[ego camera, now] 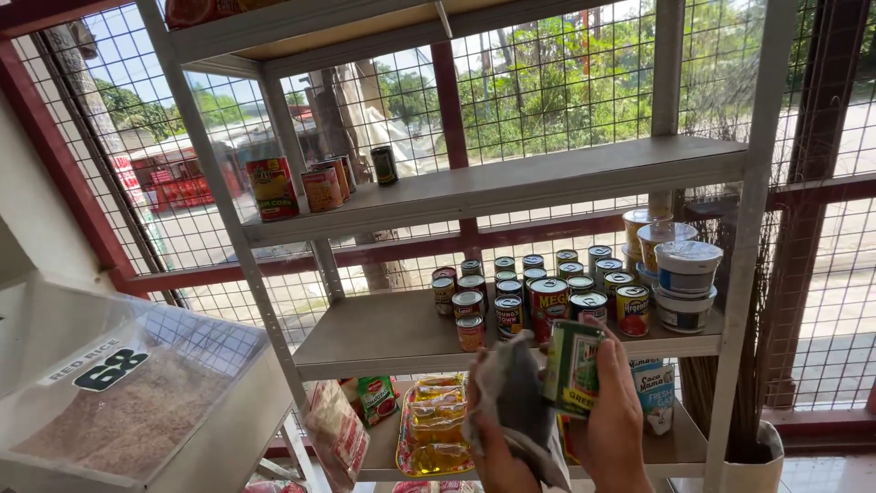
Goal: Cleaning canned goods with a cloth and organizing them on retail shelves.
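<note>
At a grey metal shelf unit [511, 187] set against a wire-mesh wall, we hold a green-labelled can [573, 367] upright in our right hand [613, 429], raised from the bottom of the frame with the palm turned inward, fingers wrapped around the can's far side and thumb along its lower edge. Our left hand [497, 447] comes up just beside it, closed around a crumpled grey cloth [511, 393] that touches the can's left side. Both are in front of the middle shelf, where a cluster of tins [529, 292] stands in rows beside stacked white tubs [686, 283]. More cans [272, 187] sit on the shelf above, yellow packets [433, 424] lie on the lowest shelf, and a clear-lidded grain bin [128, 402] stands at left.
</note>
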